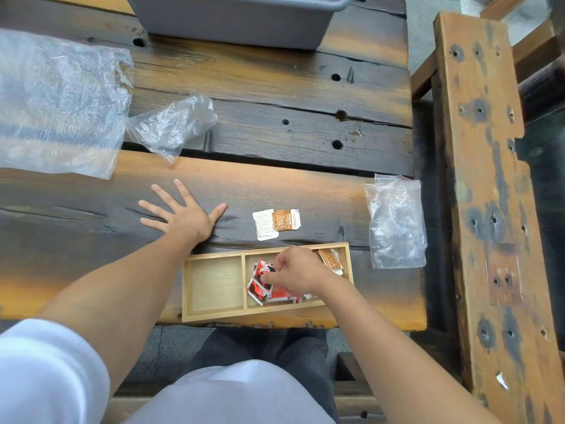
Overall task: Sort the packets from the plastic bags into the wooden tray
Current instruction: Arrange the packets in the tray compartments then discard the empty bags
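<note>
A wooden tray (214,315) lies at the table's near edge. Its left compartment is bare; the middle one holds several red packets (260,290), and a brown packet (330,258) lies at the right end. My right hand (298,270) is over the middle compartment, fingertips pinching a red packet (263,267). My left hand (180,211) rests flat on the table, fingers spread, left of the tray. Two packets, one white (265,224) and one brown (286,220), lie on the table just beyond the tray. Clear plastic bags lie at the right (396,223), centre left (172,127) and far left (58,102).
A grey plastic bin (238,19) stands at the table's far edge. A wooden bench (489,179) runs along the right side. The dark plank table (275,87) has holes and cracks. My legs are below the near edge.
</note>
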A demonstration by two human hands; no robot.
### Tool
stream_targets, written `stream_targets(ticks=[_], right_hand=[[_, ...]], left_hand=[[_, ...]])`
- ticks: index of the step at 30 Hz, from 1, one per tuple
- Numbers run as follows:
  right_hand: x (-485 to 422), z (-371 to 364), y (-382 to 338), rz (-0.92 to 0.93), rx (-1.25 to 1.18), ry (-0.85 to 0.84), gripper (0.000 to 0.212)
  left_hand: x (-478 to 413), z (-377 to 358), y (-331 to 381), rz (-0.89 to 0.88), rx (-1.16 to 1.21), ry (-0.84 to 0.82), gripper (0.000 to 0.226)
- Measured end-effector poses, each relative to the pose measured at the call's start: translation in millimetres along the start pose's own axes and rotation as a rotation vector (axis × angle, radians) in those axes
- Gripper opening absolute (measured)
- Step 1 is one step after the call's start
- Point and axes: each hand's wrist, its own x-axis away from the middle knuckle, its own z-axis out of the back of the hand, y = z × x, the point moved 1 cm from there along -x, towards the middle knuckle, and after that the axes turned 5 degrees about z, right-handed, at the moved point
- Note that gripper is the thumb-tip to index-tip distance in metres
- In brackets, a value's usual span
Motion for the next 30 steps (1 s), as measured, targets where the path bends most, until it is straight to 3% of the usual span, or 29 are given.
stream_targets(ticks=[4,9,13,18,26,30], right_hand=[[-8,7,-2,-0.056,0.022,0.071,0.034],[-39,20,4,-0.013,0.079,0.378,0.012],[-66,28,14,0.006,0.248,0.458,0.048],[-79,28,24,0.019,0.319,0.461,0.052],[-69,28,30,0.036,0.100,0.502,0.009],[-42,38,39,0.005,-0.132,0.617,0.010]], left_hand=[[-2,0,-1,-0.002,0.004,0.000,0.123],[-3,-1,-1,-0.001,0.014,0.009,0.123],[-7,-4,0,-0.008,0.010,0.020,0.123],[-11,-7,-1,-0.015,0.011,0.037,0.124],[-9,-4,0,-0.007,0.016,0.025,0.124],[-6,-4,-1,-0.015,0.007,0.025,0.123]])
